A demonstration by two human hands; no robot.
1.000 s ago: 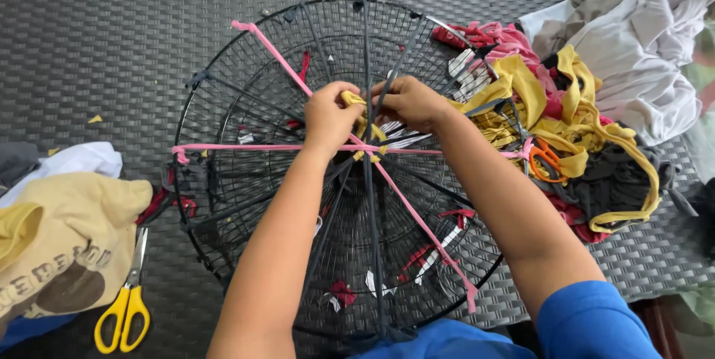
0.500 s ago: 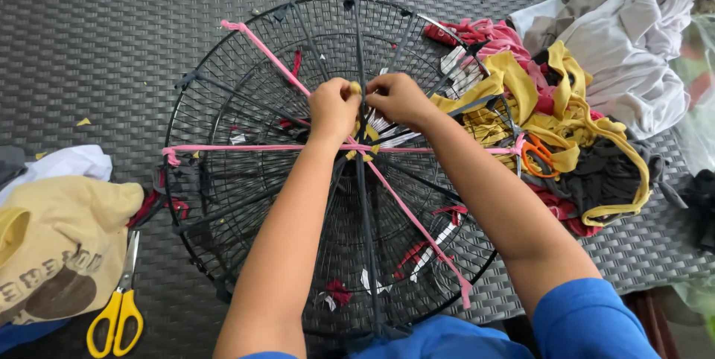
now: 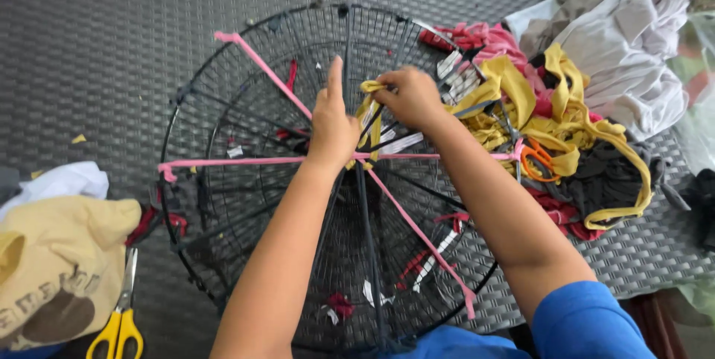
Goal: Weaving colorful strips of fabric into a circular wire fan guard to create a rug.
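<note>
Hands [image 3: 372, 109] apparently on yellow strip [image 3: 370, 109]

You're at a home craft spot, set up on a dark woven wicker-style tabletop [image 3: 112, 39] of the patio-furniture sort. Just right of your right hand [image 3: 408, 97] lies a heap of cut-up clothing and fabric strips [image 3: 573, 106] in yellow, pink, grey and white, with orange-handled scissors [image 3: 538, 159] among them. Well to the left of your left hand [image 3: 333, 126] lie folded garments [image 3: 52, 255] and yellow-handled scissors [image 3: 118, 323]. Under both hands sits a black wire fan guard [image 3: 223, 180], laced with pink strips.
</note>
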